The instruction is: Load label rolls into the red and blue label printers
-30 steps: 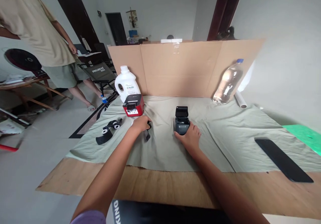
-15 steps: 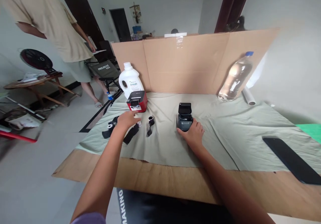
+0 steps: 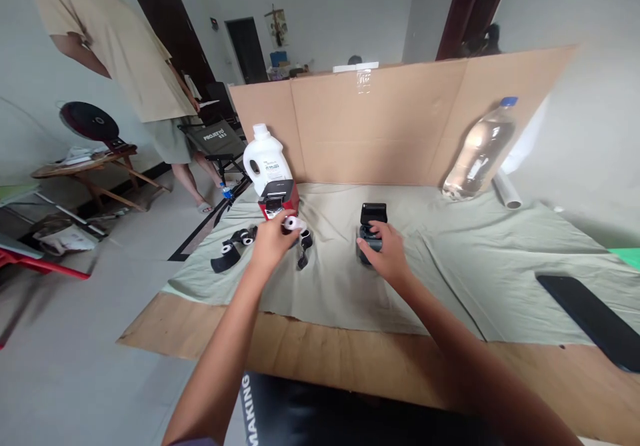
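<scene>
My left hand (image 3: 273,239) is closed around a small paper roll (image 3: 296,223), its white side and core showing beyond my fingertips. It is raised just in front of a red and black box-shaped device (image 3: 280,196). My right hand (image 3: 387,249) grips a small dark portable printer (image 3: 369,241), thumb at its left side and fingers over the top opening. The printer's lid (image 3: 374,213) stands open at the back. A partly unwound black and white roll (image 3: 305,243) lies between the hands. More such rolls (image 3: 227,256) lie left of my left hand.
Behind the red device stands a white jug (image 3: 267,159). A cardboard panel (image 3: 375,133) closes off the back. At the right are a clear bottle (image 3: 483,149), a white tube (image 3: 507,191) and a black phone (image 3: 590,316). A person (image 3: 125,53) stands at the far left.
My left hand has taken hold of a roll from the cloth and lifted it up and right. My right hand's fingers have shifted from the printer's side onto its open top.
</scene>
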The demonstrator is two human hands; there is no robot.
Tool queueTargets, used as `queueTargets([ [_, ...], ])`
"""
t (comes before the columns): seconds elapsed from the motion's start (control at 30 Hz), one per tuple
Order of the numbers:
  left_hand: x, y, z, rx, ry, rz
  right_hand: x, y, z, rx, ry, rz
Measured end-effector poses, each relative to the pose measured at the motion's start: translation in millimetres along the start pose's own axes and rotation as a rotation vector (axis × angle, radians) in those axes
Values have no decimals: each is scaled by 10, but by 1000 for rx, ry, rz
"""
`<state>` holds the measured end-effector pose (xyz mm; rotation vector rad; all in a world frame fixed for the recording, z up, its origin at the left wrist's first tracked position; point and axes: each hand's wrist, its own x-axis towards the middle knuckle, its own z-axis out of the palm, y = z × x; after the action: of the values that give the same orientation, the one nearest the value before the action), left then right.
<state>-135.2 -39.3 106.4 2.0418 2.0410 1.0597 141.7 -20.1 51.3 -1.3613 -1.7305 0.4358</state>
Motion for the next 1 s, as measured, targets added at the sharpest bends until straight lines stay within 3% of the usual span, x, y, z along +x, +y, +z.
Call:
queueTargets([
  [0.07,-87,371,246,-81,-1,91,141,-143,-30,279,-209,68],
  [0.13,-144,696,540,-141,-25,216,292,-229,-46,400,-341,102],
  [0.23,-143,1010,901,-140,-9,365,508,-188,-97,391,-353,44],
  [0.3,-105,1121,1041,-117,-8,403,620,-66,-161,449,-388,43],
  [0.37,-67,1196,1124,-98,-21,377,694,80,-226,533,-427,82],
  [0.47,-33,1295,1212,-74,-75,215,736,248,-262,581,-364,178],
  [0.53,-16,1347,1268,-54,-113,112,736,298,-237,583,-342,211],
  [0.63,22,1367,1337,-31,-134,72,725,295,-186,532,-363,208],
  [0.77,75,1299,1386,-7,-131,76,719,215,-209,260,-343,242],
  [0.9,81,1261,1401,33,-136,69,733,156,-278,-31,-353,110],
  [1.0,59,1278,1388,82,-225,61,768,214,-288,-168,-383,18],
])
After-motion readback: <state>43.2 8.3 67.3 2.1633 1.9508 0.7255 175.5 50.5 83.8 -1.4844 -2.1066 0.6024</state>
